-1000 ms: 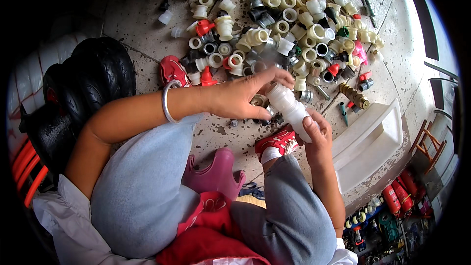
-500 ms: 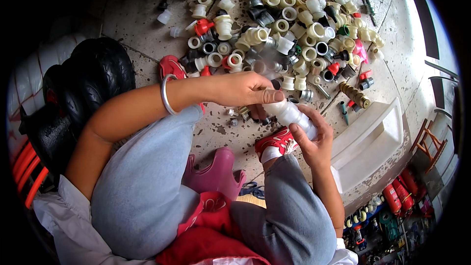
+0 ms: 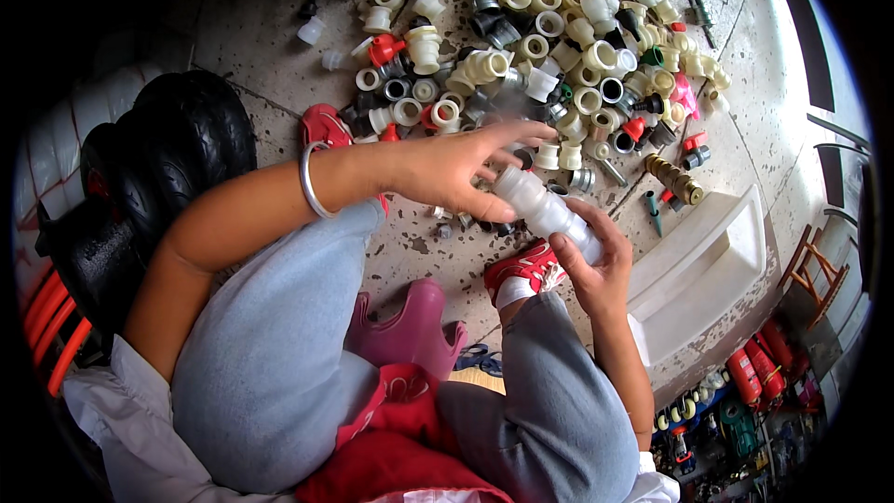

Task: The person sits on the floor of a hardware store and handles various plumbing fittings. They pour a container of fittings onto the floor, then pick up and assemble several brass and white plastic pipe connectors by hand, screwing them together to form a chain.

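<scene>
My right hand grips a white translucent plastic pipe fitting with ribbed, stepped sides, possibly several joined end to end. It is held tilted above my red shoe. Beside the fitting's upper end is my left hand, fingers spread and thumb apart, with nothing seen in its grasp. A metal bangle circles the left wrist. Beyond both hands, a heap of loose pipe fittings covers the floor, mostly cream ones such as this ribbed fitting, with black, grey, red and green ones mixed in.
A white plastic trough lies on the right, near a brass ribbed fitting. Black tyres stand at the left. Between my knees is a pink plastic stool. Red cylinders and assorted hardware fill the lower right.
My left hand has let go of the fitting's upper end; its fingers have opened and spread, and the thumb has dropped lower. The right hand keeps its hold, nearly still.
</scene>
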Demonstrator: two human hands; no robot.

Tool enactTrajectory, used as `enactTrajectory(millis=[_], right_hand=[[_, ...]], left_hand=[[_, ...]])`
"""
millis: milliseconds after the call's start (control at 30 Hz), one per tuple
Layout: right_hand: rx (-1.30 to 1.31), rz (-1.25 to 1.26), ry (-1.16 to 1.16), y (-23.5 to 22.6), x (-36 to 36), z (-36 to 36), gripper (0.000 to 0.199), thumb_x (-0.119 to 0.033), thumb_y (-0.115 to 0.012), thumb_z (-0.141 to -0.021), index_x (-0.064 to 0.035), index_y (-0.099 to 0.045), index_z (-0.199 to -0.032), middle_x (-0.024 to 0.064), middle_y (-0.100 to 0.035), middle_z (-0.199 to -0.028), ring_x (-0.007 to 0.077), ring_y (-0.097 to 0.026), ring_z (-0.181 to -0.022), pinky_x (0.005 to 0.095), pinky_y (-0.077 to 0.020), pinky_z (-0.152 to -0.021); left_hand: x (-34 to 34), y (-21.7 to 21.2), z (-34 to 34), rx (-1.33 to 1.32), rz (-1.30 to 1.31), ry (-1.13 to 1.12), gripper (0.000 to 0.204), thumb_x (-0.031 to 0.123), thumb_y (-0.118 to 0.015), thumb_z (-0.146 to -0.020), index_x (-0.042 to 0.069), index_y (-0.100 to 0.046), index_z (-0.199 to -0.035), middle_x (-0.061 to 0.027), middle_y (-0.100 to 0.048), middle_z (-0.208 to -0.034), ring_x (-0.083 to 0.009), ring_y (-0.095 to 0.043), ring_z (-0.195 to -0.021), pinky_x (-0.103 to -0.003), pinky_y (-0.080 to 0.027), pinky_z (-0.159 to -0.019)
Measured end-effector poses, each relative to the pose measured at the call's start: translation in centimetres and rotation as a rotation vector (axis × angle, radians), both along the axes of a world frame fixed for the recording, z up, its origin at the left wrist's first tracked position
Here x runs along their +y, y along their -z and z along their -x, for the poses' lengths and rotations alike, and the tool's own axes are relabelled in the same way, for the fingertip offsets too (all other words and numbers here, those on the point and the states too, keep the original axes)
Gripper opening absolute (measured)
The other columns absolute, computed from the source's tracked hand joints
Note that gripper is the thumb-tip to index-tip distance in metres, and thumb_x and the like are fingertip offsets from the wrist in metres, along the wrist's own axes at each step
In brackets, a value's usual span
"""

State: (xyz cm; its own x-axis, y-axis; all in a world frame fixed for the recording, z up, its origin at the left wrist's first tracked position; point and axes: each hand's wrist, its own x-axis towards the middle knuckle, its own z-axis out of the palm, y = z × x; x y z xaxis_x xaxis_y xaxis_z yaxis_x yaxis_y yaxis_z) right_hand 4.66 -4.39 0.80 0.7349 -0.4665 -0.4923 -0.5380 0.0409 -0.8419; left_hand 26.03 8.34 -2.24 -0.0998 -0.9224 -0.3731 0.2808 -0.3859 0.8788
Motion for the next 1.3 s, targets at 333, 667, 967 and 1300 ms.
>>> enactTrajectory(millis=[333,667,967,1300], right_hand=[[0.013,0.028,-0.045,0.0,0.1,0.0,0.042,-0.021,-0.074,-0.075,0.0021,-0.061,-0.108,0.0088,-0.066,-0.085,0.013,-0.061,-0.077,0.0257,-0.0471,-0.072],[-0.019,0.044,-0.05,0.1,0.1,-0.1,0.042,-0.02,-0.074,-0.075,0.0024,-0.061,-0.108,0.0097,-0.066,-0.087,0.0137,-0.062,-0.08,0.0262,-0.0476,-0.073],[0.006,0.032,-0.051,0.0,0.1,-0.1,0.043,-0.02,-0.075,-0.074,0.002,-0.061,-0.108,0.0095,-0.066,-0.086,0.0138,-0.062,-0.081,0.0266,-0.0477,-0.074],[0.026,0.0,-0.053,0.0,0.2,-0.1,0.041,-0.019,-0.074,-0.076,0.0022,-0.061,-0.108,0.0087,-0.066,-0.089,0.0124,-0.061,-0.081,0.0258,-0.047,-0.074]], left_hand=[[-0.1,0.5,0.5,0.067,-0.125,0.09,0.053,0.029,-0.061,-0.087,0.007,-0.042,-0.131,-0.0093,-0.053,-0.119,-0.0198,-0.054,-0.109,-0.036,-0.045,-0.093],[-0.1,1.5,-0.1,0.115,-0.302,0.227,0.063,0.028,-0.065,-0.086,0.004,-0.034,-0.135,-0.0119,-0.052,-0.123,-0.0199,-0.055,-0.108,-0.03,-0.048,-0.087],[-0.2,0.8,-0.3,0.158,-0.343,0.211,0.074,0.033,-0.07,-0.082,0.004,-0.029,-0.136,-0.0154,-0.048,-0.124,-0.0192,-0.05,-0.113,-0.033,-0.044,-0.094],[-1.1,1.4,-0.7,0.288,-0.332,0.335,0.068,0.028,-0.07,-0.083,0.005,-0.032,-0.134,-0.0161,-0.041,-0.132,-0.0193,-0.049,-0.115,-0.035,-0.042,-0.096]])
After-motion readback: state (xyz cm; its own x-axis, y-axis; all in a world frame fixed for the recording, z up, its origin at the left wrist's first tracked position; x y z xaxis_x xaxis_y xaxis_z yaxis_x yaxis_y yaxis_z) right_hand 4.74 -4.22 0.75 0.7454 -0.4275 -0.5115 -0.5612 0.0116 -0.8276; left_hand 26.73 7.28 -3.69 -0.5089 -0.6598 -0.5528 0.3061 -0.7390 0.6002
